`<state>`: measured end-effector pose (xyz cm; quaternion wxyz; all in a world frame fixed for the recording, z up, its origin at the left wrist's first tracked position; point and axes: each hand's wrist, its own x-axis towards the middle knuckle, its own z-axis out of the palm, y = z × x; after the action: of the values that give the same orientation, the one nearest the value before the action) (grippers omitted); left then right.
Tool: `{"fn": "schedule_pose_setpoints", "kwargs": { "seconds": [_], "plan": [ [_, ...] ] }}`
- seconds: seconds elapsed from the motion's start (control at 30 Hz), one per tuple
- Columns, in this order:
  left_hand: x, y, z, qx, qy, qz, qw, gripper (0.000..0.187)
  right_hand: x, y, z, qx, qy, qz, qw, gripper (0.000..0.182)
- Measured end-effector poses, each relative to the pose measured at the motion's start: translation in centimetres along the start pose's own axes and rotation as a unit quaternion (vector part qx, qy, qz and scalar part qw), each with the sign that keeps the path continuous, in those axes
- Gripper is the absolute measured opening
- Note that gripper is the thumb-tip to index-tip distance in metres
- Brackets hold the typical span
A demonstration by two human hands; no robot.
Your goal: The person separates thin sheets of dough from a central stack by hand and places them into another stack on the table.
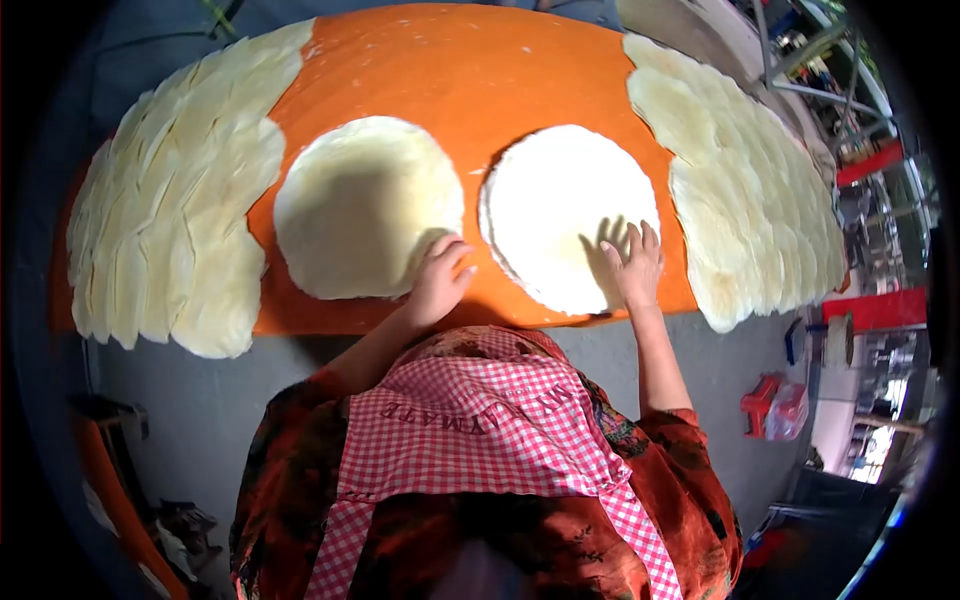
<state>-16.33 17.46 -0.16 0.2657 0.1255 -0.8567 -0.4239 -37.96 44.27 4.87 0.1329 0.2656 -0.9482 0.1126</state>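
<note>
Ideally, your half-open left hand (440, 278) and spread right hand (636, 268) needed light pressure at the left sheet (345, 200) and right stack (560, 205).

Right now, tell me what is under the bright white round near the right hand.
Orange surface shows around most of the white round, so the round apparently lies on it. Whatever is directly beneath is covered and cannot be seen.

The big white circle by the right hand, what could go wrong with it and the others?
The right hand is over the edge of the white stack, so pressing might dent or shift it. The overlapping rounds on the left reach past the near edge of the orange surface, so a bump might dislodge some.
</note>
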Motion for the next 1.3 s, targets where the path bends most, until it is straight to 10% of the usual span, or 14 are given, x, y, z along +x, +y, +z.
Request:
{"fn": "schedule_pose_setpoints", "kwargs": {
  "seconds": [0.13,0.2,0.43,0.77,1.3],
  "plan": [
    [-6.2,-6.2,-8.5,0.173,0.251,-0.153,0.94,0.024,-0.5,-14.1,-0.6,0.349,-0.101,-0.117,0.924,0.04],
    [-9.6,-12.3,-11.7,-0.098,0.387,-0.348,0.848,0.028,-1.7,-22.3,0.8,0.389,-0.2,-0.217,0.873,0.047],
    [-10.1,-10.1,-19.4,-0.48,0.339,-0.432,0.684,0.027,-5.0,-37.7,8.8,0.194,-0.17,-0.505,0.824,0.043],
    [-10.0,-10.2,-20.1,-0.666,0.109,-0.39,0.627,0.029,-2.9,-36.8,10.0,0.45,-0.468,-0.078,0.756,0.016],
    [-8.6,-9.7,-17.7,-0.666,0.072,-0.34,0.66,0.048,-2.2,-35.7,9.5,0.46,-0.529,-0.111,0.705,0.038]
  ]
}}
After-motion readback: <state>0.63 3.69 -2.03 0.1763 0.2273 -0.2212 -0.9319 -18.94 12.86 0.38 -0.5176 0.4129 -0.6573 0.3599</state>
